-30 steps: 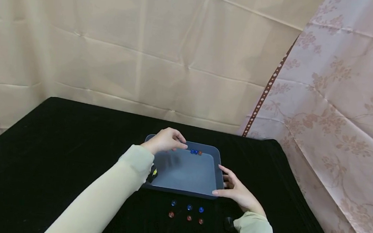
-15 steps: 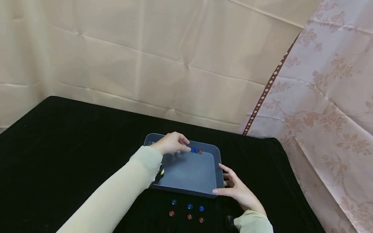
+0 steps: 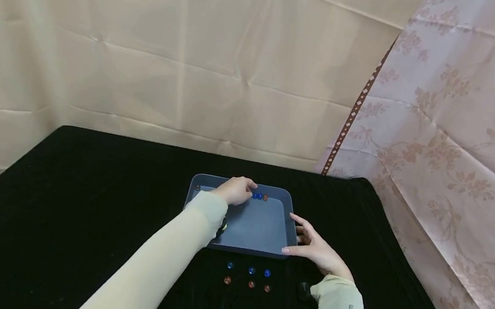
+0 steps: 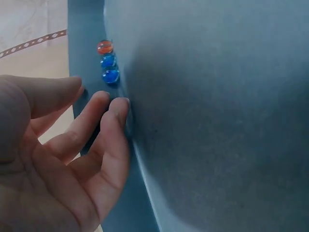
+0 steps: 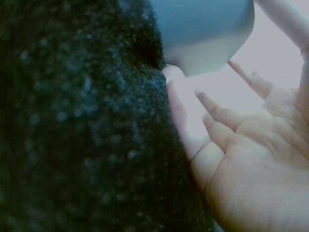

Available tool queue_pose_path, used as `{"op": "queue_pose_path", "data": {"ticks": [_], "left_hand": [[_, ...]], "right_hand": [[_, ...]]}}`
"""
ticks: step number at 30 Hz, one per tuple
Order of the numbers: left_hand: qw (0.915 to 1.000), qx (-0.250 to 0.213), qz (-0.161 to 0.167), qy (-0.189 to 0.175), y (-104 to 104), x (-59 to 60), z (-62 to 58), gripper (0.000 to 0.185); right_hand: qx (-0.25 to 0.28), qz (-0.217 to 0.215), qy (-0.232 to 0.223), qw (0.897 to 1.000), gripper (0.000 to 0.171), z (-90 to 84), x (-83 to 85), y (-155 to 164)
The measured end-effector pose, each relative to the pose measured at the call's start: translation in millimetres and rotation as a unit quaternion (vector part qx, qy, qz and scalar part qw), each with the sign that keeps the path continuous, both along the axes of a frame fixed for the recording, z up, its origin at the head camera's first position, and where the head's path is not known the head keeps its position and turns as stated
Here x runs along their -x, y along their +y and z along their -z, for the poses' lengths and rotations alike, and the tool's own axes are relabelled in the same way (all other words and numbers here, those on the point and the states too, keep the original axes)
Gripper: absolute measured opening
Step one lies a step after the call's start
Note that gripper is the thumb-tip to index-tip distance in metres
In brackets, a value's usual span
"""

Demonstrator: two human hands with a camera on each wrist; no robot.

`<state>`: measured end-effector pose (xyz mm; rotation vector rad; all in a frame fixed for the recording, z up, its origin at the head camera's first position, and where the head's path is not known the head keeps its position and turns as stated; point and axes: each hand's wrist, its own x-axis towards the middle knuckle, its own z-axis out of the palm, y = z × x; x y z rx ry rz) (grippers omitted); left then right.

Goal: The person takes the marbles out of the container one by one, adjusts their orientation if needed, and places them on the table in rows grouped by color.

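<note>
A grey-blue tray (image 3: 262, 231) lies on the black cloth. Along its far wall sit two blue marbles (image 4: 109, 68) and an orange marble (image 4: 105, 47), touching in a row. My left hand (image 3: 234, 190) is inside the tray beside this row, its fingers loosely bent. In the left wrist view, thumb and fingertips are just short of the nearest blue marble, with nothing visible between them. My right hand (image 3: 316, 247) rests at the tray's near right corner, fingers spread along the right wall and thumb at the front. The right wrist view shows fingertips by the tray's outer corner (image 5: 207, 38).
In front of the tray, a row of blue marbles (image 3: 252, 271) lies above a row of reddish marbles (image 3: 251, 285) on the black cloth (image 3: 89, 198). A dark marble (image 3: 197, 187) is in the tray's far left corner. Curtains (image 3: 170, 66) hang behind.
My left hand has moved right along the tray's far side, closer to the marble row, uncovering the far left corner. The right hand stays at the tray's corner.
</note>
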<state>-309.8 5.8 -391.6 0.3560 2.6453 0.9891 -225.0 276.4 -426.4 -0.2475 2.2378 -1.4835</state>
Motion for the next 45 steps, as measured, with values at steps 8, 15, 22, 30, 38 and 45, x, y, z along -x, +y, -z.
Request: {"op": "queue_pose_path", "data": {"ticks": [8,15,22,30,38,45], "left_hand": [[0.9992,0.04,-0.003,0.006,12,-4.4,2.4,0.035],[0.9975,0.06,-0.015,0.034,18,-8.7,7.1,0.034],[0.996,0.056,-0.053,0.046,18,-8.3,13.9,0.026],[0.9958,0.06,-0.053,0.044,17,-8.7,16.3,0.02],[0.9949,0.075,-0.046,0.051,20,-10.5,15.6,0.015],[0.9984,0.031,-0.046,0.011,13,-6.8,12.0,0.043]], "right_hand": [[-0.007,0.002,-0.006,1.0,0.086,-1.1,0.1,2],[0.003,-0.005,-0.004,1.0,0.088,-0.9,1.0,3],[0.003,-0.011,0.006,1.0,0.088,1.0,2.5,1],[-0.004,-0.004,0.001,1.0,0.086,3.2,2.0,3],[-0.005,0.005,-0.007,1.0,0.086,3.4,1.1,5],[0.007,-0.004,-0.001,1.0,0.087,2.1,1.7,3]]}}
